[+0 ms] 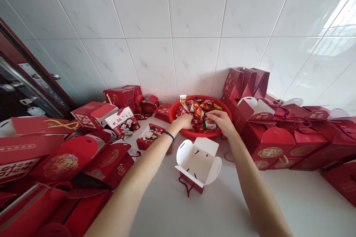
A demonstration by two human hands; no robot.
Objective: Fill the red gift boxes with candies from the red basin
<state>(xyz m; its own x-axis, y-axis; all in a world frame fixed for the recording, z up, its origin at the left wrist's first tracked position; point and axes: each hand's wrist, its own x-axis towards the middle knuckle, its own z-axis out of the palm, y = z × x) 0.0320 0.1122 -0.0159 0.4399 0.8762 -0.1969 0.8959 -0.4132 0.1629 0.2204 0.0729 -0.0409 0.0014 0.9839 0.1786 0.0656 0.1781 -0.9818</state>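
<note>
left hand [184, 121] is knuckles-up at the left side of the red basin [172, 110], fingers down among the wrapped candies [199, 114], can't tell if they're clamped on one; right hand [219, 119] comes in from the basin's right, fingers bent over the pile, and I can't tell whether those are pinching anything either; dark band [168, 135] on the left wrist; basin's just right of center in the frame, near the tiled wall [194, 59]; open box [198, 163] is on the white table [219, 207] just below it, between the forearms, nothing covering its mouth; left forearm passes close by a small printed box [150, 136], with a white-topped card [122, 123] up and left of that; red gift boxes [108, 163] crowd the left side of the frame, and ribbon-tied boxes [303, 133] line the right; open box faces up, rounded flaps splayed left and right, squarish flap toward the basin, red cord [187, 187] hanging at lower left; it looks near square so no clear long axis, front edge slanting toward lower right; basin's oval looks longest left to right.
</note>
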